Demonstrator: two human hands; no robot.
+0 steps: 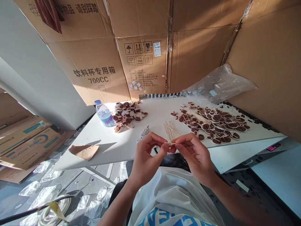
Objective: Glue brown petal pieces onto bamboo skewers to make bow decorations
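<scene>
A short piece of cream cord (pixel 169 143) is stretched between my two hands, above the table's front edge. My left hand (pixel 149 158) pinches its left part between thumb and forefinger, and my right hand (pixel 196 157) pinches the right part the same way. Just beyond the fingers lies a loose bundle of cream cords (pixel 172 130). A white printed tube with a narrow tip (pixel 144 133) lies beyond my left hand, partly hidden by it. Farther right spreads a heap of small brown pieces with cream cord bows (pixel 215 122).
Brown and white soft pieces (pixel 129 114) are piled at the back left, beside a water bottle (pixel 103 113). A torn cardboard piece (pixel 84 152) lies at the white table's (pixel 110 150) front left. Cardboard sheets (pixel 141 69) wall the back, with a clear plastic bag (pixel 221 84) against them.
</scene>
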